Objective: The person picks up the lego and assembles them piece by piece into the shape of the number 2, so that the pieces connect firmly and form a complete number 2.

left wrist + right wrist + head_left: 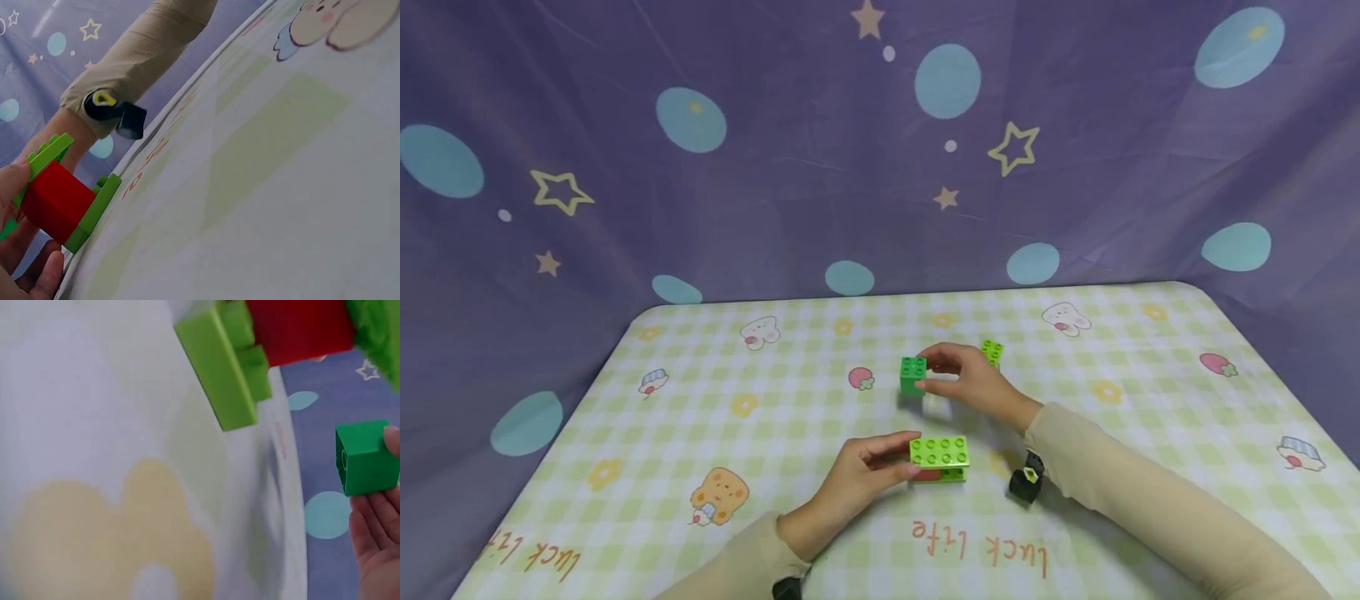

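Note:
Near the front middle in the head view, my left hand (857, 471) grips a small stack of toy building bricks at its left end. On top of the stack is a lime-green brick (940, 451) with two rows of studs. A red brick (57, 200) sits in the middle, over a lower lime-green brick (94, 212). Farther back, my right hand (973, 385) pinches a darker green square brick (913, 375) between thumb and fingers. That brick is raised off the cloth, studs up, its hollow underside partly showing in the right wrist view.
Another lime-green brick (992, 352) lies behind my right hand, partly hidden by it. A checked tablecloth (820, 358) with printed animals and lettering covers the table. A purple curtain (775, 200) hangs along the table's far edge. Dark wrist cameras (1026, 482) sit at both sleeves.

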### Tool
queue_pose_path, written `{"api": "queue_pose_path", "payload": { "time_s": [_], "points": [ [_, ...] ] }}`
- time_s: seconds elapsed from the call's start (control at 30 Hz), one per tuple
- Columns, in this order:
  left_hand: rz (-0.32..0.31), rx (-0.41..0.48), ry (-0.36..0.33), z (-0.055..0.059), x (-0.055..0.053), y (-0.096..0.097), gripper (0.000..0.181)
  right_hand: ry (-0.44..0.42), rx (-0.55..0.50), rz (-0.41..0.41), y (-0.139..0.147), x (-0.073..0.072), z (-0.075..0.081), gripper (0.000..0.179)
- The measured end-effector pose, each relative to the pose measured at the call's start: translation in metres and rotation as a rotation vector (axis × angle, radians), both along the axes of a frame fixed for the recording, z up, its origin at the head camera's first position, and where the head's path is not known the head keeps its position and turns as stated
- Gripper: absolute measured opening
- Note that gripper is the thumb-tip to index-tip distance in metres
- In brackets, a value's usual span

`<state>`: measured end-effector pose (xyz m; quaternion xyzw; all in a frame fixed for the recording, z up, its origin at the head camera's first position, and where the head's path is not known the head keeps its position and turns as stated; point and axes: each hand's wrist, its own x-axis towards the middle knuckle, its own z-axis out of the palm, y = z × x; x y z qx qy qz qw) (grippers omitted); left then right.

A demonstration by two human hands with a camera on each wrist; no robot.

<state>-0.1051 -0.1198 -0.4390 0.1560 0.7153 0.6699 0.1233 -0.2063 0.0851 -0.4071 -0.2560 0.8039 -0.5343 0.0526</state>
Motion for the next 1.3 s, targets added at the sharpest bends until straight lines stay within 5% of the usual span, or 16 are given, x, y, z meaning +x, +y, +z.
{"api": "queue_pose_path", "payload": {
  "time_s": [0.6,1.3],
  "points": [
    [-0.01,0.029,-0.017,0.001,0.0,0.0,0.044,0.017,-0.137,0.063,0.045,0.055,0.009,0.034],
    [-0.012,0.053,-0.01,0.001,-0.001,0.001,0.044,0.045,-0.185,0.142,0.046,0.08,0.009,0.031]
  ]
}}
